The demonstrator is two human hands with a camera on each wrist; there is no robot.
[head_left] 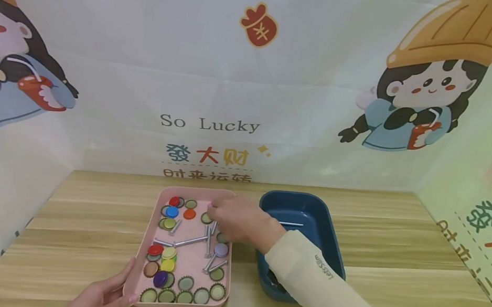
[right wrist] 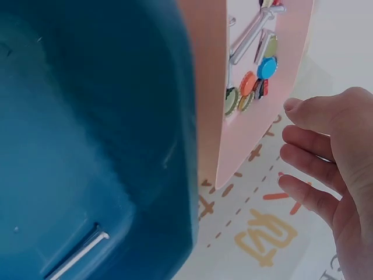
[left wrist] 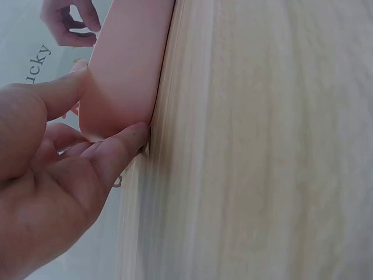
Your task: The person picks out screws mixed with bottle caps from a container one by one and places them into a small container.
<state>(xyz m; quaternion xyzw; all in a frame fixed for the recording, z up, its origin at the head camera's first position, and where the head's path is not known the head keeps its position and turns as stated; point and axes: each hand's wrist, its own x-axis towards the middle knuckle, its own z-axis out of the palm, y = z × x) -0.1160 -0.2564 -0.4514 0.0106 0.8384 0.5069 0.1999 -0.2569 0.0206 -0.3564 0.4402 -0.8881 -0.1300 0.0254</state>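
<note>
My left hand (head_left: 98,297) grips the near left corner of a shallow pink tray (head_left: 196,229); in the left wrist view its thumb presses the rim and a finger sits low at the tray's base. Several bottle caps (head_left: 172,212), coloured and plain-backed, lie in the tray along with silver bolts (head_left: 191,241). My right hand (head_left: 236,219) reaches over the tray's far right part, hiding some caps. In the right wrist view the fingers (right wrist: 306,160) are loosely bent and parted from the thumb, with nothing between them.
Right of the tray stands a deep blue bin (head_left: 313,216), with a silver bolt (right wrist: 78,256) on its floor and my right forearm crossing it. Both sit on a wood-grain table (head_left: 384,248). A printed white cloth (head_left: 155,55) stands behind and at the sides.
</note>
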